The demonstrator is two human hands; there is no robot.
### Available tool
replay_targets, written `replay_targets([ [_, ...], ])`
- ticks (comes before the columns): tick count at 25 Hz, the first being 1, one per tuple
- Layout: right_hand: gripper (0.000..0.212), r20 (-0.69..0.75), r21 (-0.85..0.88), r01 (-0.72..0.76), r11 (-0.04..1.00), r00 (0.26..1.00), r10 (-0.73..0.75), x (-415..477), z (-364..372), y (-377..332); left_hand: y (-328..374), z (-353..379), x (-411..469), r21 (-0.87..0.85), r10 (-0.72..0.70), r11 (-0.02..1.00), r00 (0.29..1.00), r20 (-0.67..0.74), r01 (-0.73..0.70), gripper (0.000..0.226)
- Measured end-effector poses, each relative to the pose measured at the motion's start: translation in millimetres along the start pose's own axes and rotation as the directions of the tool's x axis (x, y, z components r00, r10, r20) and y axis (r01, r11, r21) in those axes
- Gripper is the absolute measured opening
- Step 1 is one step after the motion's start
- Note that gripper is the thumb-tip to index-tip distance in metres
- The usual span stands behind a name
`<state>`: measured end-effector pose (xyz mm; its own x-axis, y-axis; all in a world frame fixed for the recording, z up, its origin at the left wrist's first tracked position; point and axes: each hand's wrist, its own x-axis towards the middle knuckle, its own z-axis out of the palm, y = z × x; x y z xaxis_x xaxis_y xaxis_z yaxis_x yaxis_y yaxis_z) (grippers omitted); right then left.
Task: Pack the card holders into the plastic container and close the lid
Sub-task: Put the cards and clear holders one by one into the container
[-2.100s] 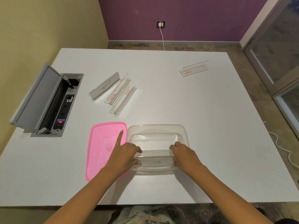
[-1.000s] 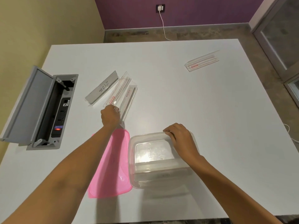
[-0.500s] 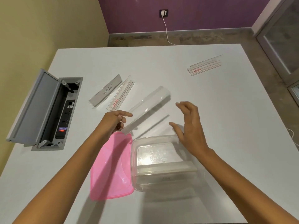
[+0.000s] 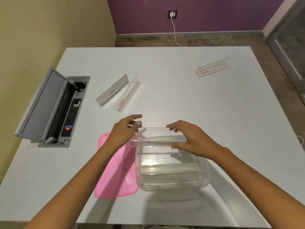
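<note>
A clear plastic container [image 4: 205,177] stands on the white table in front of me, with a card holder marked "DOG" [image 4: 170,176] lying inside along its near wall. Over the container's far rim I hold a clear card holder [image 4: 156,135] level, my left hand [image 4: 126,131] gripping its left end and my right hand [image 4: 188,138] its right end. The pink lid [image 4: 113,172] lies flat just left of the container. Farther back on the left lie a "ZEBRA" card holder [image 4: 113,90] and a clear one [image 4: 127,95]. Another clear holder [image 4: 212,69] sits at the far right.
An open grey power-socket box [image 4: 54,109] with its flap raised is sunk into the table at the left. A cable runs from a wall socket [image 4: 172,14] down to the floor beyond the table's far edge. A glass door stands at the right.
My left hand picked one clear holder from the group at the left and brought it over the container. My right hand left the container rim and took the holder's other end.
</note>
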<state>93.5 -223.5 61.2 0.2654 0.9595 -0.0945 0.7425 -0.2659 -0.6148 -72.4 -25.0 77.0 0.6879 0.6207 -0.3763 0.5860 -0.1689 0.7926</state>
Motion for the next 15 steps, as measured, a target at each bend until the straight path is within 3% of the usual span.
replay_targets([
  [3, 0.059, 0.096, 0.072, -0.079, 0.994, 0.993, 0.072, -10.4, 8.6, 8.8, -17.8, 11.1, -9.4, 0.13, 0.053, 0.991, 0.987, -0.153, -0.033, 0.03],
  [7, 0.06, 0.206, 0.063, -0.163, 0.985, 0.967, 0.147, -14.0, 26.4, 16.0, -42.3, 24.9, -16.8, 0.129, -0.014, 0.991, 0.996, -0.089, 0.025, 0.027],
  [15, 0.054, 0.273, -0.202, -0.24, 0.95, 0.917, 0.29, -15.1, 54.7, 31.0, -52.8, 38.9, -15.5, 0.043, -0.033, 0.998, 0.995, -0.092, 0.037, 0.022],
])
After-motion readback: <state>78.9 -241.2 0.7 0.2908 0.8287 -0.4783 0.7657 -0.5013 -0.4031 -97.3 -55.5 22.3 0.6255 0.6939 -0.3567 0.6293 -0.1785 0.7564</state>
